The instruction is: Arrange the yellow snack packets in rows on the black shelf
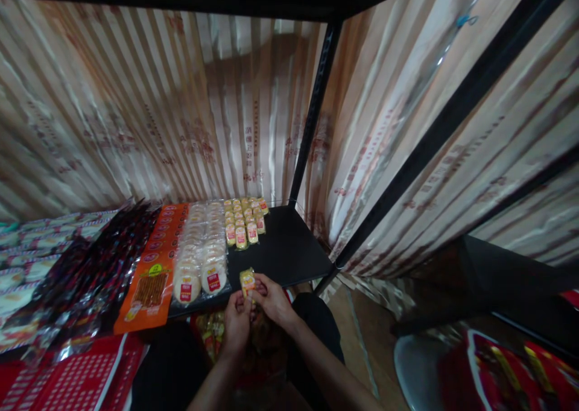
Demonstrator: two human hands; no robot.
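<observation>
A small, yellow, film-wrapped packet with a printed label (246,280) is held up just off the front edge of the black, flat-topped shelf (289,251). The person's right hand (272,297) has it pinched between thumb and fingers along its right side and lower part. The left hand (237,314) is just below and to the left, its fingers curled in towards the packet's lower end; the light is dim there, and I cannot tell whether that grip is pressed together on the packet or only rests beside it.

On the shelf, beyond the hands, stand short rows of matching yellow film-wrapped packets (244,224), set close together near the back. Just left of them are two long columns of round, pale discs in clear wrap with red labels (201,260). Next comes a long, bright orange, flat plastic pack (154,266), then a heap of dark, glossy plastic packs (93,266), and at the far left pale packs in printed film (43,248).

Below the shelf edge, at lower left, is a red plastic basket with a holed wall (81,372). More yellow-wrapped pieces (212,332) lie low down, left of the left forearm. Black metal posts (314,112) frame the shelf, and cream, pleated sheeting with reddish print (248,109) hangs behind it.
</observation>
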